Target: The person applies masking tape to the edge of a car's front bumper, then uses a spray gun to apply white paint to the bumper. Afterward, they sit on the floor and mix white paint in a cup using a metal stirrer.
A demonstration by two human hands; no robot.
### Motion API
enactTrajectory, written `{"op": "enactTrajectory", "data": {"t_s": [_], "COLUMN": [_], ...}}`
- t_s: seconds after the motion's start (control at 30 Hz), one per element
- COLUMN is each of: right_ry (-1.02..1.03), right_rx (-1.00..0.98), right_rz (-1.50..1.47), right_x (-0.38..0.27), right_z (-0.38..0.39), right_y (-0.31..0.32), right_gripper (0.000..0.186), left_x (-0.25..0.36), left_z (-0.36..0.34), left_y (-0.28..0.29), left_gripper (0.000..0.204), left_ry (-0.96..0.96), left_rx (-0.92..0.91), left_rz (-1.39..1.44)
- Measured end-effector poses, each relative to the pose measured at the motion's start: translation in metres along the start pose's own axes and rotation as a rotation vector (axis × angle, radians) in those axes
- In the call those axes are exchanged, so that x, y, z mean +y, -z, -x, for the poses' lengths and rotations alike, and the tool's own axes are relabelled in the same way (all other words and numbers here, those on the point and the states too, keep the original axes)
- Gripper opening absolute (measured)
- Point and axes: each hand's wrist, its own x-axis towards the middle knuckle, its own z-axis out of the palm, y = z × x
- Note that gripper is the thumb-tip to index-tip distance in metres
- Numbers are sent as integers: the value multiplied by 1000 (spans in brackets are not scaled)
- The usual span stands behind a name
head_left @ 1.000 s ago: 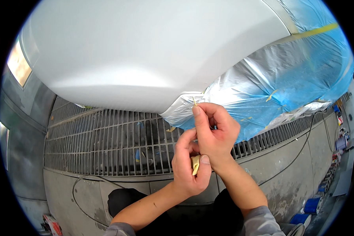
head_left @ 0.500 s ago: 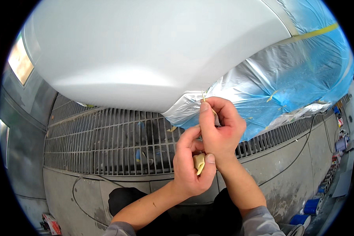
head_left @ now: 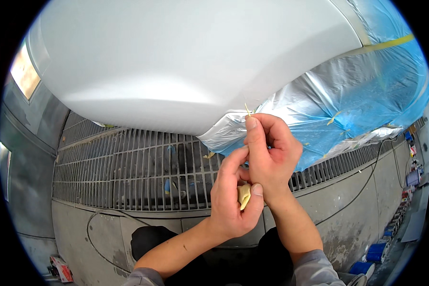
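Between the thumb and forefinger of my right hand (head_left: 275, 152) is a thin strip of yellow masking tape (head_left: 247, 110), its end standing up at the lower corner of a silvery-white car body panel (head_left: 143, 57). My left hand (head_left: 231, 200) sits just below and to the left, against the right hand and wrist. Its curled fingers and thumb hold a crumpled wad of pale yellow masking tape (head_left: 244, 196). Clear-blue masking film (head_left: 357, 102) covers the wheel area right of the panel, with small yellow tape scraps on it. Whether the strip still sticks to the panel edge I cannot tell.
Below the panel runs a metal floor grating (head_left: 128, 167) with debris under it. A dark hose (head_left: 352, 198) lies across the concrete at right, and another loops at left. Several cans, some blue (head_left: 377, 251), line the right side. A red-and-white box (head_left: 61, 268) is at lower left.
My right hand has shifted slightly up and right, and more of the tape strip shows above its fingertips. My left hand keeps its hold on the wad. The view has shifted a little.
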Motion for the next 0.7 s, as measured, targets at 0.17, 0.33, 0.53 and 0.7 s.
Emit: {"op": "enactTrajectory", "data": {"t_s": [0.17,0.33,0.53,0.7], "right_ry": [-19,-16,-11,6], "right_rx": [2,7,7,10], "right_rz": [-8,-3,0,-4], "right_x": [-1,-1,-1,1], "right_z": [-4,-6,-7,-8], "right_y": [0,-1,-2,-2], "right_gripper": [14,14,14,14], "left_x": [5,4,3,3], "left_z": [-5,-7,-8,-8], "left_y": [2,1,1,2], "left_gripper": [62,60,60,60], "left_ry": [14,15,20,32], "left_rx": [-56,-25,-17,-29], "left_rz": [-54,-25,-16,-15]}}
